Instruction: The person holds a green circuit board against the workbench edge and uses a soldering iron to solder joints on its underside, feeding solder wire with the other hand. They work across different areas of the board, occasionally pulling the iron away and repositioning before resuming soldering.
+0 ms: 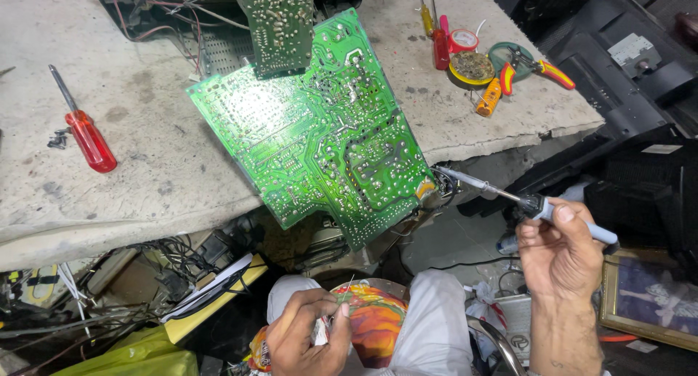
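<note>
The right hand (558,249) is closed around the blue-grey handle of a soldering iron (509,194), thumb laid along the top, with the thin metal tip reaching left to the lower right corner of a big green circuit board (320,129) — whether tip and board actually touch I cannot tell from here. The left hand (309,340) sits low over the person's lap, fingers pinched together on something small and pale with a fine wire (350,285) sticking up out of it; what the small thing is stays unclear.

The board lies solder side up, tilted, its upper part on the worn grey workbench (160,158) and its lower part hanging past the broken front edge. A smaller green board (280,27) rests against its top edge.

Further off on the bench, a red-handled screwdriver (83,125) lies well to the left beside a few dark screws (58,138). At the far right corner sit a round tin of flux (471,67), a roll of red tape (463,39), more small screwdrivers (436,27) and red-and-yellow-handled pliers (542,67). Under the bench — tangled cables (145,274); at the lower right, a gilt picture frame (647,303).
</note>
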A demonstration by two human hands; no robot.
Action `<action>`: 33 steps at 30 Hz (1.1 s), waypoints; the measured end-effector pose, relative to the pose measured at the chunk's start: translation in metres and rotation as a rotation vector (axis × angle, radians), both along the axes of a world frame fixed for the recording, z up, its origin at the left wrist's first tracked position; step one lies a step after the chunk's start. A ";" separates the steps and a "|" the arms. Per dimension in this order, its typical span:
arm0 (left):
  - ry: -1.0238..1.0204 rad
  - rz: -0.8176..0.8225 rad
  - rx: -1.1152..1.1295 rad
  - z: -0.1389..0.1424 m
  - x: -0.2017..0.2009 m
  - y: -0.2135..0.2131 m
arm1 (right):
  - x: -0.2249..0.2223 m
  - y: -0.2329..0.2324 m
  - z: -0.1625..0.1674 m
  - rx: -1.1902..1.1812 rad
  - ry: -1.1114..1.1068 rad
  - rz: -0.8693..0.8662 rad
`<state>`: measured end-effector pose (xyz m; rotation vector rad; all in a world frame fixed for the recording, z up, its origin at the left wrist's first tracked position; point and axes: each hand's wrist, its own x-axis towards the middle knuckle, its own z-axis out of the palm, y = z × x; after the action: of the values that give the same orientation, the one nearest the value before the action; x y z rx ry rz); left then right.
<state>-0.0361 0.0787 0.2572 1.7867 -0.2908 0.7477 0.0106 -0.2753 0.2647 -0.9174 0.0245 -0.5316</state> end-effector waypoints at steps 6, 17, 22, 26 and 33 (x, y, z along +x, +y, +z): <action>-0.237 0.041 0.327 0.066 0.021 0.014 | 0.024 0.002 0.011 0.026 -0.006 0.084; -0.441 0.152 0.859 0.156 0.087 0.000 | 0.075 0.017 0.052 -0.236 0.024 0.154; -0.445 0.157 0.878 0.153 0.098 -0.008 | 0.079 0.021 0.052 -0.270 0.034 0.167; -0.435 0.160 0.876 0.147 0.103 -0.010 | 0.080 0.020 0.050 -0.265 0.032 0.180; -0.453 0.135 0.877 0.142 0.111 -0.011 | 0.084 0.013 0.065 -0.378 -0.035 0.260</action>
<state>0.0752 0.0679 0.3991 2.4454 -0.9143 1.2454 0.0942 -0.2619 0.3294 -1.2584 -0.2313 -0.3135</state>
